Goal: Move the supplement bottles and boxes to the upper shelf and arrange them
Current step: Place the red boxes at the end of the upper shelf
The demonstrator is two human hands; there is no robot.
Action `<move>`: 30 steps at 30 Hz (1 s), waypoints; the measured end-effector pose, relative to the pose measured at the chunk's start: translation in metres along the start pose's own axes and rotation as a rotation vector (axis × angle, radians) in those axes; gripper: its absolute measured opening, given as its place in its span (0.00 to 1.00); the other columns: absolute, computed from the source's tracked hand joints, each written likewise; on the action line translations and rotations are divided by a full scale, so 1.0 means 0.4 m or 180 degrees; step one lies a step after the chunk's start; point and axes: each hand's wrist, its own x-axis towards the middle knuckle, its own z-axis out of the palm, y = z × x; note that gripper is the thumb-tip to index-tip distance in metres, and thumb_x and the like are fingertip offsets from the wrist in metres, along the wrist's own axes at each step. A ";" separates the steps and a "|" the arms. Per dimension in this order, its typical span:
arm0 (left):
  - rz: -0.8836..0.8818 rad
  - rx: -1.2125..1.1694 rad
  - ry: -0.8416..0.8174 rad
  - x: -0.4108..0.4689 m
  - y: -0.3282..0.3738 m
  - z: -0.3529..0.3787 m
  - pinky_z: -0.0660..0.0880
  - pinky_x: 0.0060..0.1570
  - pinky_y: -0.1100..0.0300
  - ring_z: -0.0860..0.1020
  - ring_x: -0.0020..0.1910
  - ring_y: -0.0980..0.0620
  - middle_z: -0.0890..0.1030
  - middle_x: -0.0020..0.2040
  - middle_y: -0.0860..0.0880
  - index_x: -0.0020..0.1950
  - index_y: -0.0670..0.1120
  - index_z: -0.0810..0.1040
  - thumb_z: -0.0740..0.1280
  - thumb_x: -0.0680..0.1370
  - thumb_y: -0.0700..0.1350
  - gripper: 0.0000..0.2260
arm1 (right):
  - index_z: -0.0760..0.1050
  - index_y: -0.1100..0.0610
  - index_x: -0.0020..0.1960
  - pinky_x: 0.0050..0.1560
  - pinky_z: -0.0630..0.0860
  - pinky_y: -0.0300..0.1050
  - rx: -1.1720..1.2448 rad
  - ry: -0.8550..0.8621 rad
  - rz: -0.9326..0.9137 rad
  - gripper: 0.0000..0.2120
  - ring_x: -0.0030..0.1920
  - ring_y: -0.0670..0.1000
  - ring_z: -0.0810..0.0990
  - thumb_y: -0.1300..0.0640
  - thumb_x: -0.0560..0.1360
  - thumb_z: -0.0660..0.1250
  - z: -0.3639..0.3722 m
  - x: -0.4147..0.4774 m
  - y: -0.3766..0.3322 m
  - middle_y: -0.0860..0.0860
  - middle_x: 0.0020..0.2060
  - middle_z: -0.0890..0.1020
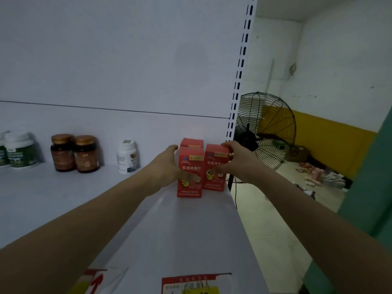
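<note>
Box [192, 142] behind half hidden, bottle labels [84, 160] blurred

The shelf [180, 230] is finished in smooth white painted metal with a dull sheen. The red boxes [192, 158] are made of printed card, lightly glossy. The brown bottles [84, 158] are glossy and translucent, capped with shiny coppery lids [84, 140]. The white bottle [127, 158] is of smooth plastic. The fan grille [273, 124] is formed of black wire.
</note>
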 end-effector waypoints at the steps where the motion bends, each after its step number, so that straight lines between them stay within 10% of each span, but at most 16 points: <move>1: 0.0052 -0.0035 -0.0100 0.004 0.004 -0.001 0.77 0.57 0.53 0.79 0.57 0.47 0.79 0.60 0.47 0.68 0.45 0.68 0.78 0.64 0.36 0.35 | 0.67 0.55 0.65 0.55 0.77 0.48 -0.0076 0.0011 -0.0020 0.31 0.54 0.50 0.77 0.59 0.66 0.77 0.000 0.011 0.000 0.47 0.49 0.77; 12: 0.0461 0.0676 0.0040 0.035 -0.009 0.006 0.73 0.46 0.65 0.78 0.51 0.53 0.81 0.55 0.52 0.60 0.48 0.76 0.75 0.69 0.43 0.21 | 0.65 0.60 0.67 0.38 0.67 0.32 -0.0505 0.0480 -0.0192 0.34 0.49 0.45 0.72 0.59 0.66 0.77 0.024 0.055 -0.003 0.48 0.51 0.72; 16: 0.0466 0.0828 0.0144 0.039 -0.019 0.016 0.68 0.36 0.72 0.76 0.48 0.56 0.78 0.52 0.55 0.62 0.50 0.74 0.74 0.70 0.46 0.22 | 0.67 0.60 0.66 0.50 0.75 0.42 -0.0611 0.0598 -0.0222 0.33 0.55 0.51 0.75 0.58 0.66 0.77 0.040 0.060 -0.002 0.52 0.56 0.72; 24: 0.0155 0.1541 0.0162 0.017 -0.026 0.036 0.71 0.47 0.63 0.78 0.54 0.49 0.79 0.59 0.46 0.63 0.44 0.73 0.73 0.71 0.46 0.22 | 0.53 0.62 0.72 0.41 0.71 0.43 -0.0790 0.0577 -0.0125 0.33 0.46 0.53 0.78 0.64 0.73 0.67 0.077 0.028 0.005 0.55 0.49 0.77; 30: -0.0282 0.2265 0.0158 -0.042 0.014 0.002 0.67 0.43 0.62 0.71 0.48 0.51 0.76 0.60 0.43 0.61 0.39 0.71 0.68 0.75 0.47 0.19 | 0.72 0.62 0.53 0.31 0.69 0.39 -0.1731 0.0426 0.0221 0.12 0.43 0.55 0.79 0.54 0.76 0.65 0.066 -0.002 -0.008 0.56 0.45 0.79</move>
